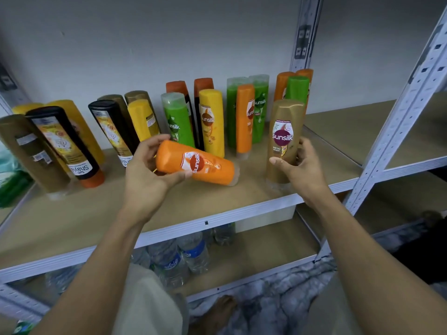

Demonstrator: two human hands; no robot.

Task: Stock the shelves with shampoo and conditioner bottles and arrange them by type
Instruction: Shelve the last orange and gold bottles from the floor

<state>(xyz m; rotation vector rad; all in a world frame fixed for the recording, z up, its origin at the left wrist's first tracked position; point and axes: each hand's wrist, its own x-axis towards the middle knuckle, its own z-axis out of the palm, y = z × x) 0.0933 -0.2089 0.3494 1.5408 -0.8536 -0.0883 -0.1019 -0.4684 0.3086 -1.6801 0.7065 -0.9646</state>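
My left hand [147,174] grips an orange Sunsilk bottle [196,163], held sideways just above the wooden shelf [96,213]. My right hand [300,169] grips a gold Sunsilk bottle [284,141] that stands upright on its cap near the shelf's front right. Behind them stand several bottles in rows: green [177,119], yellow [212,122], orange [244,117], another green [297,89], and black ones [65,143] with gold ones [31,153] at the left.
A white metal upright [396,131] bounds the shelf on the right, with another wooden shelf [350,126] beyond it. Water bottles [183,257] lie on the lower shelf. A green packet [9,182] sits at the far left. My foot [217,313] is on the patterned floor.
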